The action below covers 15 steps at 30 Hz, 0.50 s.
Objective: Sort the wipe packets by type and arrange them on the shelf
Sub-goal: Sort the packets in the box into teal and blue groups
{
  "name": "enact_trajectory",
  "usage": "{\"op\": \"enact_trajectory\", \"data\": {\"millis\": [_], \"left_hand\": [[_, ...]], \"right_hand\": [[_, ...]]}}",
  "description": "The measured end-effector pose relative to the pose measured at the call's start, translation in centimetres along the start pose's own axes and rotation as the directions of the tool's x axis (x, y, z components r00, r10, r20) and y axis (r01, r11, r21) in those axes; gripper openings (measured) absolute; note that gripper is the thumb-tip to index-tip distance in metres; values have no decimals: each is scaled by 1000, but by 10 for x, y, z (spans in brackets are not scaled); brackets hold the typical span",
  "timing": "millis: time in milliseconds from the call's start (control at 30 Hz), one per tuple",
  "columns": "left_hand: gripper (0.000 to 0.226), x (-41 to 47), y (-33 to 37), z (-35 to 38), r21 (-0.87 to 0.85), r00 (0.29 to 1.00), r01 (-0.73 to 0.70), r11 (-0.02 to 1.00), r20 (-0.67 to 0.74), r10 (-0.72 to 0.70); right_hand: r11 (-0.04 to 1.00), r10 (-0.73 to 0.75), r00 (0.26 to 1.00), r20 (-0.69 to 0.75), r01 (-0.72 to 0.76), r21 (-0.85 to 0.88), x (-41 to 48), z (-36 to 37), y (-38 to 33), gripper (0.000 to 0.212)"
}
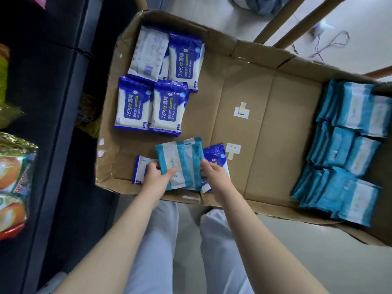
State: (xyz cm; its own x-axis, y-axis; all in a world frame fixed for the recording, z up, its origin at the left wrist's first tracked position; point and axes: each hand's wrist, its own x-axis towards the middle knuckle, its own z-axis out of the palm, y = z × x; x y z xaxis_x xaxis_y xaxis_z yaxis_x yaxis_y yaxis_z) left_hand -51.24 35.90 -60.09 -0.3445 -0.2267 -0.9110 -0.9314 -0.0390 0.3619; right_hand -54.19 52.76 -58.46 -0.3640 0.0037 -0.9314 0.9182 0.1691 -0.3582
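A small stack of teal-and-white wipe packets [182,164] lies at the near edge of the cardboard shelf tray [265,115]. My left hand [156,174] grips its left side and my right hand [212,169] grips its right side. Dark-blue alcohol wipe packets [216,155] lie under and beside the stack; another [141,168] shows left of my left hand. Several dark-blue "75%" alcohol wipe packets [152,105] lie in the tray's far left corner. Rows of teal packets [347,149] fill the tray's right end.
Two white tape patches [241,111] are stuck on the bare cardboard in the tray's middle. Snack bags [12,183] hang on a dark rack at the left. Cardboard tube posts [297,24] rise behind the tray, with cords [331,43] on the floor.
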Motion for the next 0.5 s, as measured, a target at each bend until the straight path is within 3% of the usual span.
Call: {"op": "enact_trajectory", "data": {"millis": [133, 300, 400, 500], "left_hand": [[45, -11, 13, 11, -30, 998, -18, 999, 65, 20], [32, -43, 37, 65, -68, 983, -161, 985, 74, 166], [24, -62, 49, 133, -22, 972, -185, 983, 140, 186], [19, -85, 57, 220, -21, 951, -176, 984, 257, 175]], "right_hand": [[995, -51, 999, -2, 51, 91, 0, -12, 4, 20], [934, -142, 966, -214, 203, 293, -17, -79, 10, 16], [890, -110, 891, -440, 286, 356, -32, -160, 15, 16], [912, -86, 791, -606, 308, 272, -49, -258, 28, 27]]}}
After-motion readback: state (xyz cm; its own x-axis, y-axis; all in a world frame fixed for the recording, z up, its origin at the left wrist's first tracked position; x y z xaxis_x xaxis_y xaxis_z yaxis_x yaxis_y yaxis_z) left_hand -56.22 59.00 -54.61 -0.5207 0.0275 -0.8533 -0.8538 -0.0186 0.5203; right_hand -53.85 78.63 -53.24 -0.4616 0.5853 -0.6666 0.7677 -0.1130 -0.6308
